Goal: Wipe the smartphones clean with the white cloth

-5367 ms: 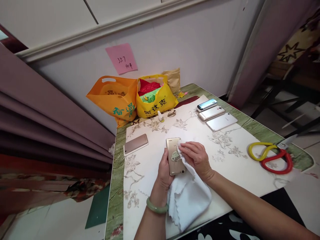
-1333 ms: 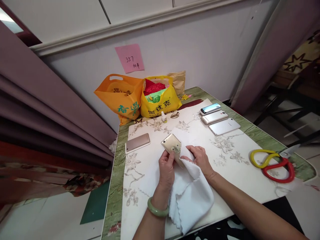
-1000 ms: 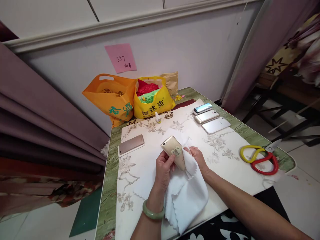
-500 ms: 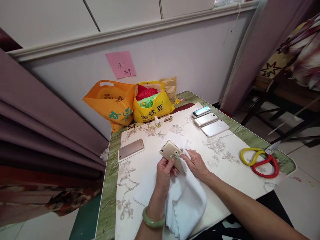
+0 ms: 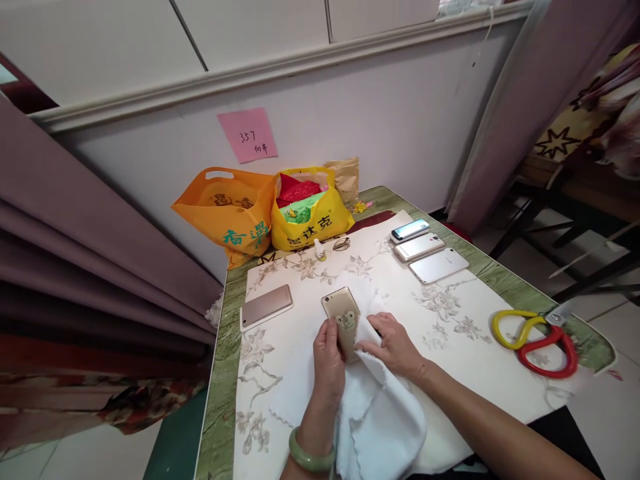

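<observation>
A gold smartphone (image 5: 344, 301) is held back side up over the middle of the table, with a small bear-shaped ornament (image 5: 346, 320) on its back. My left hand (image 5: 329, 360) grips the phone's left edge; a green bangle circles that wrist. In my right hand (image 5: 396, 343) is a white cloth (image 5: 387, 413) with a zigzag edge, pinched against the phone's right side. The cloth drapes down below both hands and hides the phone's lower end.
A rose-gold phone (image 5: 267, 307) lies at left; three phones, including a silver one (image 5: 439, 266), lie at right. Scissors (image 5: 537, 337) rest near the right edge. Orange (image 5: 225, 207) and yellow bags (image 5: 315, 223), a small bottle (image 5: 319, 250) and a hair-clip-like item (image 5: 342, 245) are at the back.
The phone has turned more upright in my left hand. My right hand with the cloth has slid down along its right edge. The view has shifted slightly.
</observation>
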